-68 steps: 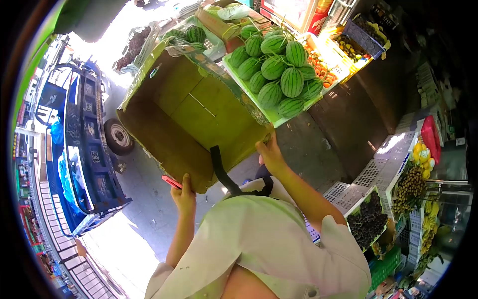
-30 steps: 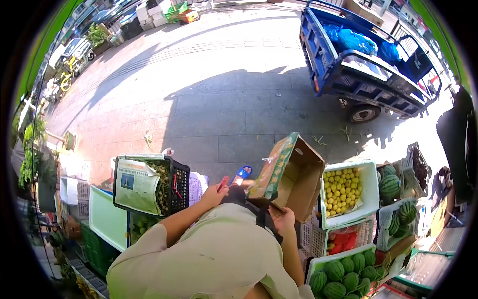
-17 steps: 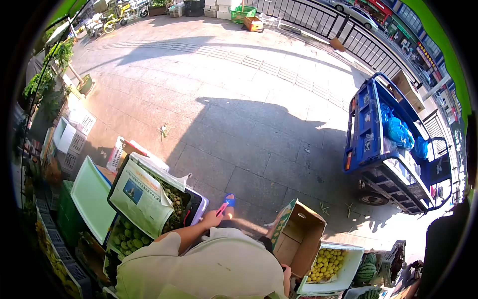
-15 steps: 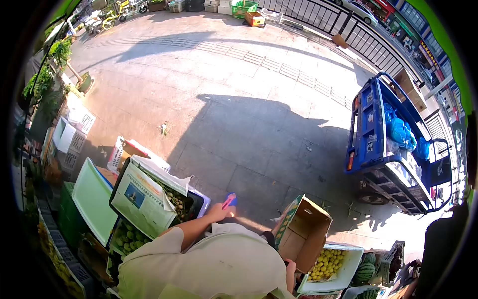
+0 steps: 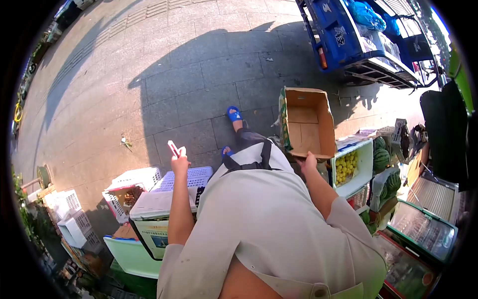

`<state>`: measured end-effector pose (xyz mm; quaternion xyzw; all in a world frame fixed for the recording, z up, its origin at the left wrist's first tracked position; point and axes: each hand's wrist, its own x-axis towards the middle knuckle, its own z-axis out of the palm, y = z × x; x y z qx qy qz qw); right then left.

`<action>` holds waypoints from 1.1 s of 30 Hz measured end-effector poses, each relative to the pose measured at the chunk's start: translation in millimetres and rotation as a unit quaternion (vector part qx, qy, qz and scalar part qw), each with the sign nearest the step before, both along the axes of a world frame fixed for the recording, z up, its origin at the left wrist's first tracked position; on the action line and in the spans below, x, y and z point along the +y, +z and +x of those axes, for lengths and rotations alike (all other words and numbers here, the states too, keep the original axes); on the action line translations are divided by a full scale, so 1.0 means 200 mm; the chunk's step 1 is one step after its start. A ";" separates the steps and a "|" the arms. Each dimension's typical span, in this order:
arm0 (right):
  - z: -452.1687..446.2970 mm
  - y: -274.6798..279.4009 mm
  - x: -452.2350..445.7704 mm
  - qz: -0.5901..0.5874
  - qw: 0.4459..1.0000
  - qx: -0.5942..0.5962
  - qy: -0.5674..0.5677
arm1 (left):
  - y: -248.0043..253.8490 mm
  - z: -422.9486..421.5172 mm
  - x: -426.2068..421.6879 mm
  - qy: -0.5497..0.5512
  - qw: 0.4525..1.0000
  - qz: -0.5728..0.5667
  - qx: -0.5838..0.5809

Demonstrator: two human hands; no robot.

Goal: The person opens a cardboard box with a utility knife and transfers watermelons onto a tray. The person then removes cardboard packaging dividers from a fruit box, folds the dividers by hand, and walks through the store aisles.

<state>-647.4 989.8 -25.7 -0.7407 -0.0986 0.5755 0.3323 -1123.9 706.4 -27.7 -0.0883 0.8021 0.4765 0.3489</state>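
- The paved ground [image 5: 199,74] takes up most of my feed, with a broad shadow at twelve o'clock.
- A blue cargo cart [image 5: 341,40] stands between one and two o'clock, with blue plastic bags [image 5: 366,16] in its bed.
- At four o'clock I see a green-rimmed glass-topped case [image 5: 425,226].
- A white foam box [image 5: 366,164] of yellow fruit [image 5: 345,168] sits at three o'clock, crowding my right side; striped watermelons [image 5: 382,158] lie just beyond it.
- The cardboard box [image 5: 308,119] is at two o'clock, its open mouth toward me: plain brown inside, green print along its left side, its lower right corner overlapping the foam box in view. I can't tell whether they touch.
- A purple basket [image 5: 191,177] hems in eight o'clock, beyond the left forearm.
- The right hand [image 5: 308,163] clamps the cardboard box's near edge.
- The left hand [image 5: 180,162], near nine o'clock, is curled around a slim red-and-white object [image 5: 173,148]; I can't tell what it is.
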 end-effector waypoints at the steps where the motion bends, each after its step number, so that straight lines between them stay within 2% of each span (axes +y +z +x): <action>1: -0.11 -0.04 0.08 -0.015 0.999 -0.033 0.005 | -0.06 -0.03 -0.02 -0.010 1.000 -0.010 -0.014; 4: -0.39 -0.10 0.22 -0.046 0.995 -0.082 0.020 | -0.21 -0.14 -0.14 -0.001 0.993 -0.091 -0.074; 6: -0.64 -0.16 0.38 -0.051 0.996 -0.076 0.007 | -0.23 -0.24 -0.19 -0.151 0.970 -0.171 -0.088; 8: -0.74 -0.32 0.51 -0.094 0.993 -0.060 0.048 | -0.48 -0.28 -0.41 -0.190 0.957 -0.217 -0.028; 9: -0.89 -0.37 0.63 -0.106 0.992 -0.053 0.051 | -0.42 -0.36 -0.38 -0.177 0.956 -0.226 -0.055; 10: -1.07 -0.36 0.74 -0.134 0.988 -0.071 0.039 | -0.57 -0.37 -0.54 -0.129 0.976 -0.171 -0.050; 11: -1.26 -0.34 0.86 -0.138 0.986 -0.067 0.064 | -0.44 -0.43 -0.46 -0.088 0.955 -0.277 -0.067; 12: -1.45 -0.40 1.03 -0.139 0.983 -0.082 0.089 | -0.32 -0.54 -0.33 -0.093 0.945 -0.303 -0.082; 13: -1.70 -0.35 1.20 -0.156 0.979 -0.048 0.125 | -0.18 -0.65 -0.19 -0.086 0.944 -0.303 -0.094; 14: -1.97 -0.28 1.35 -0.175 0.969 -0.071 0.157 | -0.06 -0.75 -0.05 -0.079 0.943 -0.304 -0.106; 15: -2.10 -0.35 1.48 -0.171 0.962 -0.076 0.199 | 0.03 -0.81 0.07 -0.031 0.959 -0.267 -0.092; 16: -2.34 -0.34 1.63 -0.165 0.958 -0.070 0.225 | 0.00 -0.92 0.18 -0.005 0.961 -0.263 -0.088; 18: -2.80 -0.31 1.87 -0.188 0.954 -0.056 0.225 | -0.11 -1.21 0.38 -0.070 0.964 -0.254 -0.044; 19: -3.00 -0.24 1.97 -0.184 0.950 -0.053 0.246 | -0.06 -1.34 0.53 -0.002 0.976 -0.206 -0.069; 20: -3.16 -0.16 2.05 -0.176 0.943 -0.036 0.281 | -0.09 -1.42 0.67 0.020 0.977 -0.204 -0.066; 22: -3.46 -0.12 2.17 -0.161 0.939 -0.021 0.303 | -0.25 -1.65 0.87 0.069 0.983 -0.162 0.047; 23: -3.55 -0.14 2.25 -0.148 0.940 -0.011 0.306 | -0.30 -1.76 0.97 0.087 0.982 -0.162 0.051; 26: -3.85 -0.15 2.45 -0.132 0.947 0.002 0.294 | -0.46 -2.11 1.19 0.080 0.986 -0.143 0.014; 28: -4.04 -0.17 2.54 -0.099 0.945 -0.015 0.312 | -0.53 -2.39 1.25 0.099 0.989 -0.086 -0.065; 29: -4.16 -0.17 2.61 -0.095 0.945 -0.017 0.311 | -0.53 -2.57 1.29 0.038 0.986 -0.135 -0.089; 30: -4.30 -0.16 2.70 -0.102 0.947 -0.032 0.304 | -0.54 -2.71 1.33 0.036 0.987 -0.131 -0.089; 33: -4.68 -0.10 2.87 -0.085 0.945 -0.025 0.315 | -0.56 -3.25 1.44 -0.056 0.950 -0.269 -0.152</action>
